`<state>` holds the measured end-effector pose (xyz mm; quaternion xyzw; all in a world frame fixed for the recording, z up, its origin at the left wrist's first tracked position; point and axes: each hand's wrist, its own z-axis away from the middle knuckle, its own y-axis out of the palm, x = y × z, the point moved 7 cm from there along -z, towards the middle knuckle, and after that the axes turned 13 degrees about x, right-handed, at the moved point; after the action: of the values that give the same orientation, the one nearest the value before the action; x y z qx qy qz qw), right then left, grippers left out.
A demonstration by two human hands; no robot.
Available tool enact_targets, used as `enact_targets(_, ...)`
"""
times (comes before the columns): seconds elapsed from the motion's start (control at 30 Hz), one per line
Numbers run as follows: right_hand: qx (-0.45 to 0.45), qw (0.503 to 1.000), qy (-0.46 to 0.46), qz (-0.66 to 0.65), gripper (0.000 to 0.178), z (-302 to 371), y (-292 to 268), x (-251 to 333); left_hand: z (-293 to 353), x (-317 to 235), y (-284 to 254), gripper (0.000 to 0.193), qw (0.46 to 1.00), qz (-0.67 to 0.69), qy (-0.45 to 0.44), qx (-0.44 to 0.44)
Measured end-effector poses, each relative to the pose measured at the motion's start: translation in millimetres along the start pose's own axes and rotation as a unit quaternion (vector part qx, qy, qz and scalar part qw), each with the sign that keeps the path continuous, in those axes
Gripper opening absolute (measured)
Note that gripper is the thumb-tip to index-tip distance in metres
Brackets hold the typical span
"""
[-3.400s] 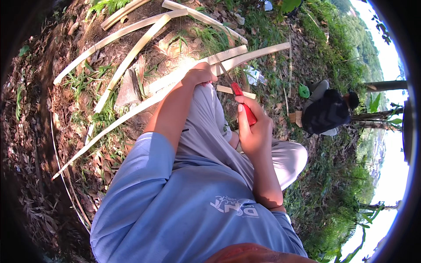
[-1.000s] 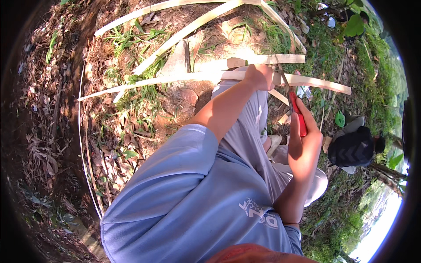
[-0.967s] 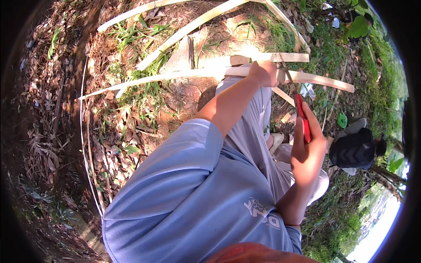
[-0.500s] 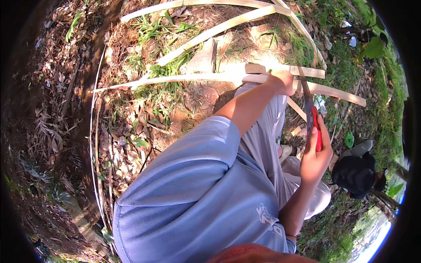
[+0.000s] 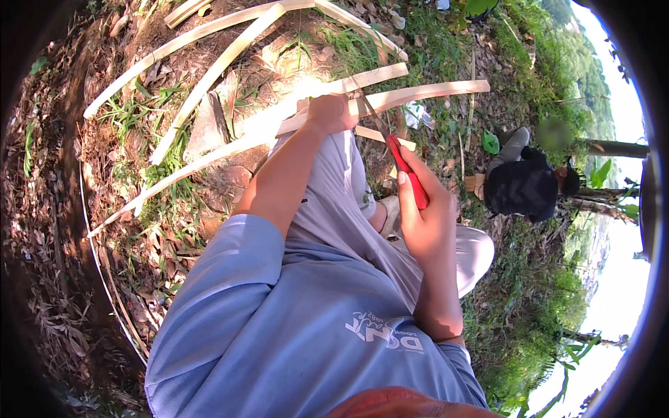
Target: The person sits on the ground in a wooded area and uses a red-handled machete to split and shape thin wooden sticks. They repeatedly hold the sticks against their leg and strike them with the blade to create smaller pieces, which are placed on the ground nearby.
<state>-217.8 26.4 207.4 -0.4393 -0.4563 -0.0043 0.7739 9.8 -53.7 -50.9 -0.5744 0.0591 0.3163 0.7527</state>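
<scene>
A long pale bamboo strip [image 5: 446, 91] stretches across my raised knee, from the lower left to the upper right. My left hand [image 5: 330, 113] is closed around it near the knee, in bright sunlight. In my right hand [image 5: 431, 216] is a red-handled saw [image 5: 410, 174]. Its narrow dark blade points up and left, crossing the strip just right of my left hand. The blade's teeth are too small to make out. A second pale strip [image 5: 376, 76] lies just beyond the held one, and its left part is washed out by glare.
Further pale strips [image 5: 202, 31] lie on the leafy ground ahead. A flat stone [image 5: 207, 132] sits among grass at the left. At the right, another person in a dark shirt [image 5: 523, 187] is low to the ground near thin tree trunks [image 5: 617, 148].
My view has swung, so the strips, hands and other person appear shifted left and tilted. My left hand keeps its hold; the right still grips the saw, with its blade across the strip.
</scene>
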Motion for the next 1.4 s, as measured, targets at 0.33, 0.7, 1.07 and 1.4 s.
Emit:
enact_targets(0.33, -0.073, 0.993, -0.080, -0.055, 0.036, -61.5, 36.5, -51.0, -5.5, -18.1, 6.2, 0.057, 1.000, 0.008, 0.016, 0.001)
enact_targets(0.7, -0.067, 0.992, -0.016, -0.103, 0.039, -78.0, 12.2, -46.6, -17.0, -8.8, 19.5, 0.063, 0.997, 0.041, 0.024, -0.059)
enact_targets(1.07, -0.068, 0.996, -0.045, -0.032, 0.036, -53.0, 16.9, -44.4, -0.5, -22.9, 12.1, 0.048, 0.999, -0.045, -0.010, -0.024)
enact_targets(1.4, -0.019, 0.998, -0.056, -0.015, 0.037, -0.8, -16.2, 9.0, 7.6, -14.9, 0.8, 0.053, 1.000, -0.018, -0.004, -0.020)
